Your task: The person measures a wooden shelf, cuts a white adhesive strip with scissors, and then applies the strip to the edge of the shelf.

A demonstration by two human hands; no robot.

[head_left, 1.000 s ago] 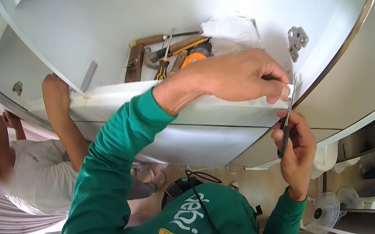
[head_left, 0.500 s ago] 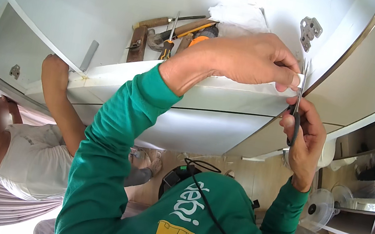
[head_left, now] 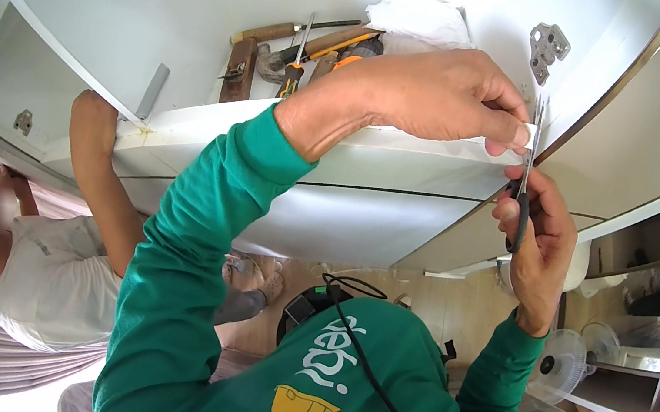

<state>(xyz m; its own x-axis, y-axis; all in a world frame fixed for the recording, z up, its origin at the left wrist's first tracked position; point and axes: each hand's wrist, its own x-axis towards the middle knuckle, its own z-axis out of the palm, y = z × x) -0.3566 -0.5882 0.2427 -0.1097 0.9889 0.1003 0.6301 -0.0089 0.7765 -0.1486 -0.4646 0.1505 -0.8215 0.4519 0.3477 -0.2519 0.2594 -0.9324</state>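
Note:
My right hand (head_left: 541,221) grips a pair of scissors (head_left: 520,213) by the dark handles, with the blades pointing up toward the cabinet. Between thumb and fingertips, my left hand (head_left: 475,108) pinches a small white piece (head_left: 528,136) whose material I cannot make out. The piece lies right against the scissor blades. Both hands are over the front edge of a white cabinet shelf (head_left: 340,150). Behind my left forearm lie a screwdriver (head_left: 293,71), a hammer (head_left: 271,63), a wooden hand plane (head_left: 239,71) and a wooden-handled tool (head_left: 268,34).
A metal hinge (head_left: 547,52) is fixed inside the cabinet at the right, near a brown-edged door (head_left: 641,146). White cloth or paper (head_left: 422,21) lies behind the tools. At the left, another person (head_left: 53,272) reaches to the cabinet edge. A fan (head_left: 560,366) stands at the lower right.
My view has shifted slightly. The scissors and the white piece stay together in nearly the same place, and both hands keep their holds.

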